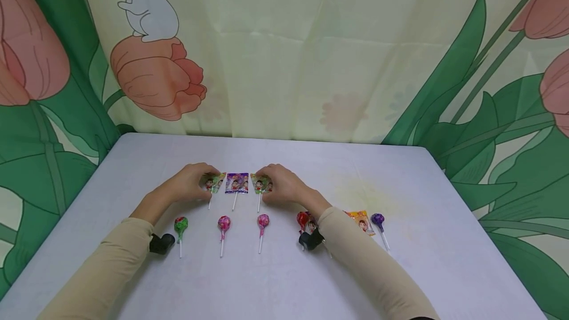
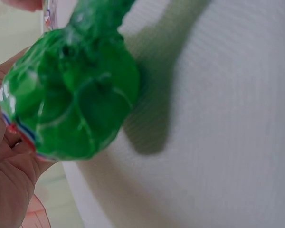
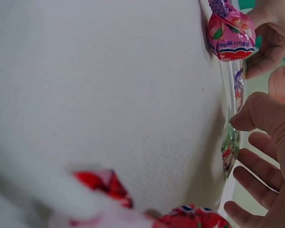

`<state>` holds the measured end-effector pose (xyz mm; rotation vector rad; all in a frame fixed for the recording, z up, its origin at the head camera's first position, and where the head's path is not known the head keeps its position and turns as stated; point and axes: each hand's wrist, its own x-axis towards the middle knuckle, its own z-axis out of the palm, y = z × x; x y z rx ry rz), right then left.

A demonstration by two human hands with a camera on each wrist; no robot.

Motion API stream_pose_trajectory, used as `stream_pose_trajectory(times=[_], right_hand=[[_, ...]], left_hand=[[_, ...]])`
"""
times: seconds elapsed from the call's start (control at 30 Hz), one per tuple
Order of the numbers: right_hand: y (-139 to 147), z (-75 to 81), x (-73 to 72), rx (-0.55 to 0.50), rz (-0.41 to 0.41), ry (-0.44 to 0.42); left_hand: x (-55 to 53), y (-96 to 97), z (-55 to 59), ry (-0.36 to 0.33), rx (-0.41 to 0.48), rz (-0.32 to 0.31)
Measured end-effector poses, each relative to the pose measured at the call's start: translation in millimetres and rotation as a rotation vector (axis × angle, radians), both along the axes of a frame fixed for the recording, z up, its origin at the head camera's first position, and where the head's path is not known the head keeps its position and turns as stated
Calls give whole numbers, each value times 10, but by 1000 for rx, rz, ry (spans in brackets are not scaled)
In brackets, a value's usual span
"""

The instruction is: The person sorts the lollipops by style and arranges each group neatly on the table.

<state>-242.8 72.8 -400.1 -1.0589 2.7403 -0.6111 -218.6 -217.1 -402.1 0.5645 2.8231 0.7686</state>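
Possibly a studio, tulip-print curtain, white table

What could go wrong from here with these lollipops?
The black wrist camera on the right might knock the red lollipop, which it overlaps in the head view.

The left hand and right hand hold flat green lollipops close beside the flat purple lollipop; a sideways slip could push it crooked.

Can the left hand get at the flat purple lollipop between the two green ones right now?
Probably yes. The flat purple lollipop lies uncovered close to the left hand, though that hand holds a flat green lollipop, which it would likely have to release first.
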Motion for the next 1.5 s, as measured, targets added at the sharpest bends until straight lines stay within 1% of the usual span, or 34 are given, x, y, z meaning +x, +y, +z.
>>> stream_pose_trajectory(times=[0.07,0.2,0.43,0.5,0.67,0.77,1.1,1.33,1.5], right_hand=[[22,-1,15,1,-4,12],[83,27,73,-6,-14,6],[225,127,231,-59,-34,-22],[264,157,280,-73,-40,-18],[361,221,384,-108,-23,30],[419,246,440,-125,-22,34],[615,274,610,-176,-80,14],[752,286,684,-221,-85,42],[843,307,741,-230,-100,51]], left_hand=[[-2,-2,-4,4,-1,-7],[-17,-5,-9,-4,-8,-6],[-42,6,2,-18,-16,3],[-37,12,16,-18,-18,3],[-25,5,35,-10,-13,10],[-27,-4,30,-7,-11,11],[-43,4,-16,-16,-8,8],[-26,12,-2,-16,-11,12],[-22,10,-12,-9,-9,9]])
